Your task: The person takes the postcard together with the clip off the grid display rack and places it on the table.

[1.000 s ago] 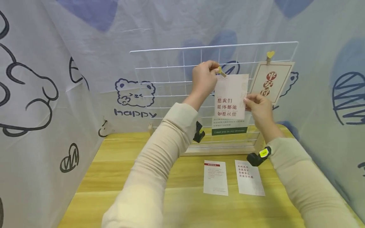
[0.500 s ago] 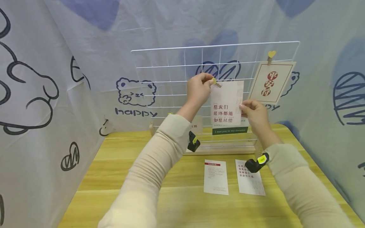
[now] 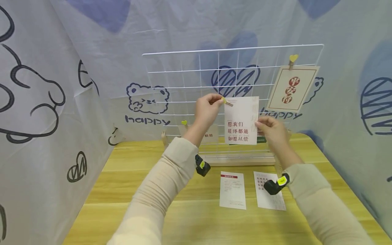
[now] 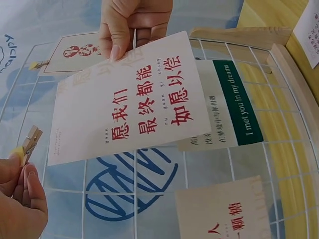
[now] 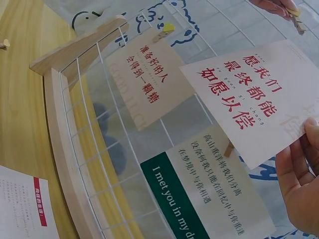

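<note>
My left hand (image 3: 206, 111) pinches a small wooden clothespin (image 4: 33, 141) topped with a yellow heart. In the left wrist view the clothespin is apart from the card's top end. Between thumb and fingers, my right hand (image 3: 273, 133) holds a white card (image 3: 242, 114) with red lettering by its right edge. The card is in front of the white wire grid (image 3: 209, 78). Behind it, partly covered, hangs a card with a green band (image 5: 172, 199). To the lower left, another red-lettered card (image 5: 147, 82) is clipped to the grid.
A red-bordered card (image 3: 292, 90) hangs at the grid's upper right from a yellow-heart clothespin (image 3: 293, 61). Two white cards lie on the wooden table (image 3: 128, 190), one with a red heading (image 3: 232, 194). The grid stands in a wooden base (image 3: 239, 161); patterned cloth surrounds the table.
Both hands have come down and slightly left, bringing the card and clothespin lower in front of the grid. The clipped card at lower left has come into view from behind the left arm.
</note>
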The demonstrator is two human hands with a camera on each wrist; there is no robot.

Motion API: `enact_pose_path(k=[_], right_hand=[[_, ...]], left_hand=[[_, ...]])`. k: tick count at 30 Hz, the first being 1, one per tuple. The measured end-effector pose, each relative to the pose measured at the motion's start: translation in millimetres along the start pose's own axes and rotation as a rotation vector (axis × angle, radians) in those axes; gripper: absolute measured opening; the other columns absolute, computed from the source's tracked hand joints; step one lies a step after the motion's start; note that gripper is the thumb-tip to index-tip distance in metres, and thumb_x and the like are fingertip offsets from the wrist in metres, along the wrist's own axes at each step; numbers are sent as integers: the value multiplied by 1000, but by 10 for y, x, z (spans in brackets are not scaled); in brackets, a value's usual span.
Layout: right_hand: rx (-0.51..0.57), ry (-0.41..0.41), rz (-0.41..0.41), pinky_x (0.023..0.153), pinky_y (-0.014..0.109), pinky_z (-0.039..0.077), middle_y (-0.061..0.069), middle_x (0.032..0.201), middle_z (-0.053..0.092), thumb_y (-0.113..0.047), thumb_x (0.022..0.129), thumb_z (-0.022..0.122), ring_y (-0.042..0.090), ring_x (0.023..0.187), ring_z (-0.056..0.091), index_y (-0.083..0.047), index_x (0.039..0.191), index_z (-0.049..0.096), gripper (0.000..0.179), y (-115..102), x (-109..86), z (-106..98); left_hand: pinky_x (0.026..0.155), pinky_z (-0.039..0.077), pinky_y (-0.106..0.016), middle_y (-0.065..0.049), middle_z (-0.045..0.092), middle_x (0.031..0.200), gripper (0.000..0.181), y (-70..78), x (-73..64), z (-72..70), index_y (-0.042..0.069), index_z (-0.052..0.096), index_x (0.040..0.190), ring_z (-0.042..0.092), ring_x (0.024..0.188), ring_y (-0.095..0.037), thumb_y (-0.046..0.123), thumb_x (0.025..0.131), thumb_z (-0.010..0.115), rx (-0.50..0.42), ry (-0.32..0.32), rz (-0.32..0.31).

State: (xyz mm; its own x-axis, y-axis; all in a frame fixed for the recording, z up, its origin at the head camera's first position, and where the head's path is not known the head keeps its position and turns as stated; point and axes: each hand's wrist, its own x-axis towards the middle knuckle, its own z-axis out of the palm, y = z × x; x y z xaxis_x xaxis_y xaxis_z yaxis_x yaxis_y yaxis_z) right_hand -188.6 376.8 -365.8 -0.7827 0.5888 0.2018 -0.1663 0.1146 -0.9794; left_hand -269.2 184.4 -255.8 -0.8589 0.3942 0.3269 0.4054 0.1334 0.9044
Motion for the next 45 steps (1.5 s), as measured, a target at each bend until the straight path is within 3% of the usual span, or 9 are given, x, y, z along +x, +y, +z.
enact_pose_path(k=[2, 5, 14, 22, 24, 26, 30, 38, 45], right_hand=[[-24, -10, 3, 62, 19, 48, -4, 74, 59, -6, 81, 58, 9, 66, 55, -6, 83, 57, 2, -267, -244, 101], [-26, -29, 1, 61, 17, 47, -8, 72, 56, -4, 83, 55, 5, 64, 54, -10, 79, 55, 8, -334, -362, 153], [-6, -57, 26, 62, 17, 48, -9, 71, 55, -3, 82, 56, 6, 63, 53, -12, 79, 53, 10, -149, -394, 208], [-14, -85, 49, 63, 20, 48, -6, 74, 57, -4, 82, 56, 7, 66, 54, -11, 78, 55, 9, -54, -471, 254], [-19, -92, 38, 65, 23, 49, -2, 77, 58, -7, 82, 58, 9, 68, 55, -6, 83, 56, 2, 45, -468, 254], [-36, -97, 37, 68, 26, 49, 2, 81, 58, -12, 81, 59, 13, 71, 55, -1, 88, 55, 13, 158, -458, 254], [32, -134, 32, 66, 28, 48, 4, 82, 57, -16, 78, 63, 14, 73, 54, -3, 90, 57, 18, 455, -395, 235], [14, -98, 117, 63, 23, 49, -4, 74, 56, -2, 82, 55, 8, 66, 54, -3, 85, 56, 3, 317, -646, 405], [12, -99, 166, 62, 23, 49, -2, 76, 55, -2, 82, 55, 8, 68, 54, 3, 88, 55, 8, 433, -729, 478]], left_hand=[[65, 44, -17, -5, 60, 85, 15, -41, -25, -18, 3, 63, 93, 52, 77, -12, 9, 80, 60, 5, -5, -24], [65, 44, -17, -4, 60, 86, 15, -113, -64, -49, 4, 63, 93, 52, 77, -12, 9, 80, 60, 15, -5, -34], [67, 44, -19, -4, 59, 86, 15, -319, -183, -129, 4, 62, 94, 51, 78, -13, 10, 80, 60, -44, -20, -100], [61, 44, -18, -4, 59, 84, 14, -503, -270, -183, 4, 63, 92, 51, 73, -12, 10, 80, 61, -43, 1, -102], [60, 44, -19, -5, 59, 84, 14, -553, -295, -198, 3, 63, 92, 50, 72, -13, 9, 80, 60, -50, -5, -108], [62, 45, -20, -5, 59, 84, 14, -604, -327, -214, 3, 62, 93, 51, 73, -14, 9, 80, 60, -56, -13, -123], [68, 46, -22, -6, 58, 87, 15, -710, -401, -248, 2, 61, 94, 53, 78, -16, 8, 81, 59, -59, -9, -142], [69, 45, -24, -7, 59, 89, 16, -948, -548, -318, 1, 61, 95, 52, 81, -17, 7, 81, 58, -53, 9, -166], [71, 46, -25, -7, 58, 88, 17, -1156, -676, -351, 0, 61, 96, 53, 81, -18, 8, 81, 58, -58, 38, -226]])
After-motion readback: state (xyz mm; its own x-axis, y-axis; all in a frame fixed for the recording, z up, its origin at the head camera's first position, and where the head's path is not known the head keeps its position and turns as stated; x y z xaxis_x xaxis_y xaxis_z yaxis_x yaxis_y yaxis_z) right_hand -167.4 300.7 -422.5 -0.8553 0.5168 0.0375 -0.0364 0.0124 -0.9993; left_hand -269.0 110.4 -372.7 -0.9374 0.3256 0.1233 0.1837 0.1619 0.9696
